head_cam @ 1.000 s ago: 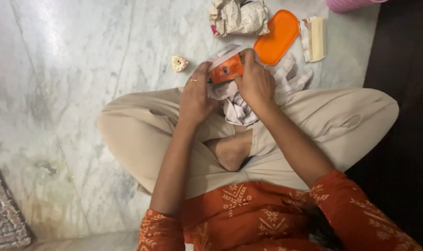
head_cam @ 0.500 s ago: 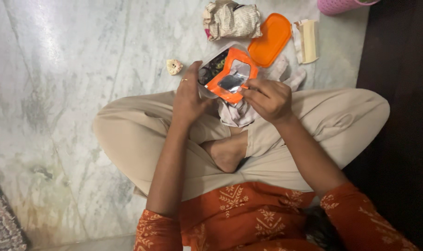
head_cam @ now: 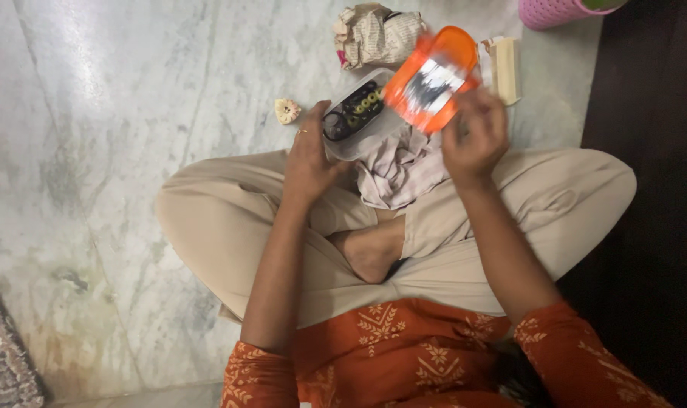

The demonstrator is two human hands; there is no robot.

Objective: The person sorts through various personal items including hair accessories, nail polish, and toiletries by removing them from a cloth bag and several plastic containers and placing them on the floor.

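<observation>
- On the far left, well away from the clear box, the corner of a grey mat (head_cam: 3, 363) lies on the marble floor (head_cam: 117, 151).
- Left of the clear box, a small cream flower-shaped piece (head_cam: 287, 111) sits alone on the floor, just beside the thumb of the left hand.
- Against the near-left side of the clear box, the left hand (head_cam: 311, 155) is closed around the box wall, thumb up along its edge, a ring on one finger.
- At the centre, the clear box (head_cam: 356, 117) is tilted and uncovered above the crossed legs; dark rings and small green pieces lie inside it.
- Behind the clear box, a crumpled bundle of printed paper (head_cam: 377, 34) rests on the floor.
- Below and right of the clear box, a pale striped cloth (head_cam: 400, 166) is bunched on the lap.
- Right of the clear box, an orange packet (head_cam: 428, 87) with a see-through window is lifted and blurred, apart from the box.
- Under the packet, the right hand (head_cam: 476, 136) pinches its lower edge with fingers closed.
- Behind the packet, an orange lid (head_cam: 457, 39) lies flat, partly hidden.
- Further right of the clear box, a cream block (head_cam: 506, 68) lies on the floor.
- Farthest right, a pink container (head_cam: 555, 11) shows at the top edge.
</observation>
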